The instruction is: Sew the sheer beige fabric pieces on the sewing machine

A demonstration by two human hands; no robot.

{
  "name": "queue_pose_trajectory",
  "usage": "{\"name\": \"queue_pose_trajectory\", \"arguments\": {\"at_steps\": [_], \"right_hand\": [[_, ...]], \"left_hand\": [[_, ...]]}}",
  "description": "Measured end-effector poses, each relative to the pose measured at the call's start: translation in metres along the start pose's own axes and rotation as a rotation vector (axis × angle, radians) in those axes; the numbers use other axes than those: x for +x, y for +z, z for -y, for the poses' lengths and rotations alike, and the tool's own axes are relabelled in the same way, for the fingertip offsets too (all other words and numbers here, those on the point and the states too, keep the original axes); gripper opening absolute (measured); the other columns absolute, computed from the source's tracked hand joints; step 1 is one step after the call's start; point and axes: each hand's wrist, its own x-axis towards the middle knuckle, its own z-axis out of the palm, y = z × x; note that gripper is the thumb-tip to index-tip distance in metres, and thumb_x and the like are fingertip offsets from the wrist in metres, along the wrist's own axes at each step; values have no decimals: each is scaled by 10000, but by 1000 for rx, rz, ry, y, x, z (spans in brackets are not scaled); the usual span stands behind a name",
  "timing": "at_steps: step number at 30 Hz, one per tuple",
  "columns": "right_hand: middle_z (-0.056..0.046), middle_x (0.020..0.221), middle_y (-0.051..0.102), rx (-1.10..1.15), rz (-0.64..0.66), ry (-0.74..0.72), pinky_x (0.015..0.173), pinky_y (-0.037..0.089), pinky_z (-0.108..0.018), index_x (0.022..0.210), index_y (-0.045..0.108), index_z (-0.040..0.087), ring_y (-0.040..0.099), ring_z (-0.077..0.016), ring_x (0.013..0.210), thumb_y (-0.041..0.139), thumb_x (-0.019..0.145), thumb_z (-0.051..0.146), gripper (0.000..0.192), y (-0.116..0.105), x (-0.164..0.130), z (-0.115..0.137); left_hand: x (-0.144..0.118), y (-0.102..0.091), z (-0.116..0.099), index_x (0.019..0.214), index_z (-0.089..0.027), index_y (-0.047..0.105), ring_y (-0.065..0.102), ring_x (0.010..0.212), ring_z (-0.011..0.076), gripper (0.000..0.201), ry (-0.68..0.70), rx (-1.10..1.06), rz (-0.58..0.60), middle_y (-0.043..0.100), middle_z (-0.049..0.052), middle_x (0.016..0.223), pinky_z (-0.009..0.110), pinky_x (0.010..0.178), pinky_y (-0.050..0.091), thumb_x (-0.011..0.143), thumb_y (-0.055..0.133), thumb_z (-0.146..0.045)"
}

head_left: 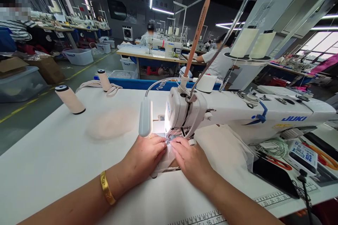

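Note:
A white JUKI sewing machine [237,112] stands on the white table [52,154], its lamp lit over the needle area. My left hand [144,156], with a gold bangle on the wrist, and my right hand [190,160] lie side by side just in front of the needle. Both press a small pale piece of fabric [167,158] flat under the presser foot, fingertips almost touching at the needle. Most of the fabric is hidden beneath my hands.
A flexible-neck lamp [145,117] hangs left of the needle. Two cream thread cones [70,100] [104,80] and a pale fabric pile [111,123] lie to the left. A black phone [274,175], red scissors [280,163] and a cable lie at the right. Other people work at far tables.

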Motion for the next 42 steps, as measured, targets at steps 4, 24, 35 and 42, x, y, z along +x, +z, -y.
{"name": "queue_pose_trajectory", "arguments": {"at_steps": [4, 24, 35, 42], "right_hand": [[-89, 1138, 731, 11, 20, -16, 617, 430, -346, 1143, 675, 199, 613, -215, 740, 471, 955, 23, 329, -4, -1, -1], [-14, 884, 694, 500, 68, 213, 732, 469, -305, 945, 634, 241, 634, -207, 874, 487, 1059, 266, 187, -19, 4, 5], [-11, 827, 660, 331, 181, -14, 712, 429, -310, 891, 594, 231, 588, -196, 783, 461, 1018, 139, 206, -27, 1, 1], [-12, 854, 638, 144, 309, -131, 691, 369, -308, 884, 569, 221, 560, -202, 810, 497, 834, -23, 259, -37, -2, 2]], "left_hand": [[-2, -2, 1, 921, -182, 718, 722, 997, 261, 274, -44, 45, 92, 787, 74, 1030, 446, 880, 479, 1011, 465, -127], [9, -6, -9, 911, -205, 570, 575, 779, 202, 168, -306, -242, 206, 631, 25, 846, 315, 711, 484, 828, 447, -126], [-1, -5, -3, 754, -194, 694, 510, 711, 182, 292, -25, -114, 95, 577, 44, 775, 301, 623, 395, 974, 506, -153], [-12, -11, -17, 776, -181, 645, 557, 720, 158, 289, 48, -114, 104, 695, 17, 838, 353, 720, 414, 893, 469, 18]]}}
